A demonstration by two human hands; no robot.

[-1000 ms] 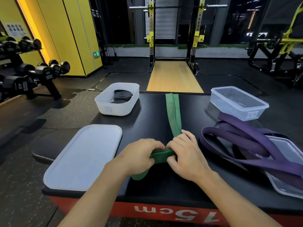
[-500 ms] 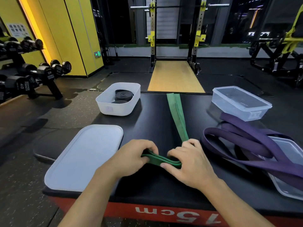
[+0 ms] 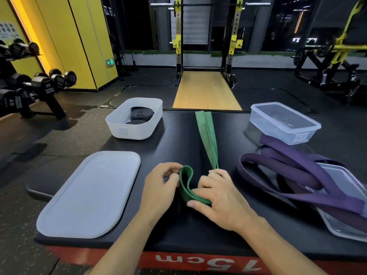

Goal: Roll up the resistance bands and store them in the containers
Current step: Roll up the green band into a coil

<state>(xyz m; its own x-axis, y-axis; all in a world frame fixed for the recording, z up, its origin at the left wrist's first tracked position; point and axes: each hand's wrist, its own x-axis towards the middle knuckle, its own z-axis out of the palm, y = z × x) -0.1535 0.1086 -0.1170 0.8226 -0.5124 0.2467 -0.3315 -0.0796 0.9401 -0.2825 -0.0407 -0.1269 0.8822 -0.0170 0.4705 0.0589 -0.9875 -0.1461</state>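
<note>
A long green resistance band (image 3: pixel 206 135) runs down the middle of the black platform (image 3: pixel 178 147) toward me. Its near end is folded into an upright loop between my hands. My left hand (image 3: pixel 160 187) pinches the top of that loop with thumb and fingers. My right hand (image 3: pixel 218 197) grips the folded part, with the thumb under it and fingers over it. A purple band (image 3: pixel 294 175) lies in loose coils to the right. The white tub (image 3: pixel 137 121) at the back left holds rolled black bands (image 3: pixel 141 114).
A white lid (image 3: pixel 89 193) lies flat at the near left. A clear container (image 3: pixel 284 122) stands at the back right, and a clear lid (image 3: pixel 345 205) lies partly under the purple band. Dumbbell racks (image 3: pixel 29 86) stand at the left, a squat rack (image 3: pixel 204 36) behind.
The near end of the green band has gone from a flat fold on the platform to a raised loop. My left hand has shifted up to its top, and my right hand moved slightly right.
</note>
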